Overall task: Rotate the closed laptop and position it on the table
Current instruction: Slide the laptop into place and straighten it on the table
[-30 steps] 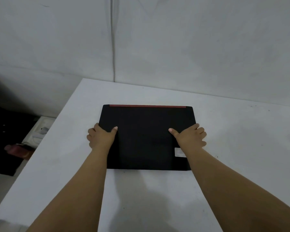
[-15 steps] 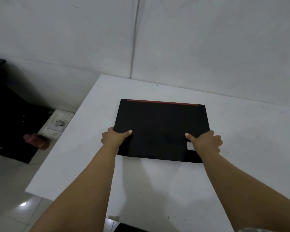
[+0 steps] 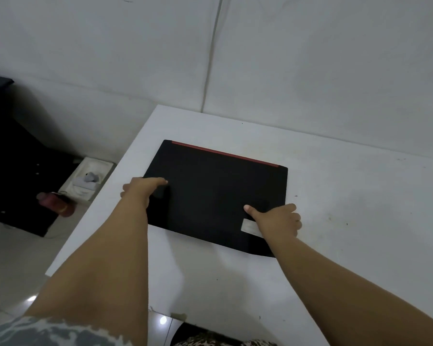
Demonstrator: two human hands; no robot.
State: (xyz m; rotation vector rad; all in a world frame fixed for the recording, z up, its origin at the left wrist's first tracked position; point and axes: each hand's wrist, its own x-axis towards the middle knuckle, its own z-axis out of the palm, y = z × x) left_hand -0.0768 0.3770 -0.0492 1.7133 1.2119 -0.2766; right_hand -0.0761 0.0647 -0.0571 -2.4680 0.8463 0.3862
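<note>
A closed black laptop (image 3: 215, 193) with a red strip along its far edge lies flat on the white table (image 3: 348, 221), near the table's left side. A small pale sticker (image 3: 249, 227) sits at its near right corner. My left hand (image 3: 140, 188) grips the laptop's left edge, thumb on the lid. On the right edge my right hand (image 3: 278, 219) holds it the same way, thumb laid across the lid, fingers curled around the side. The laptop sits slightly skewed, its right end nearer to me.
A white wall (image 3: 310, 71) rises just behind the table. To the left, on the floor, lie a white box (image 3: 85, 181), a reddish bottle (image 3: 56, 204) and a black piece of furniture (image 3: 13, 158). The table's left edge runs close to the laptop.
The laptop has turned slightly, its left end moving away from me. Both hands stayed on its side edges. The view shifted left, showing more floor.
</note>
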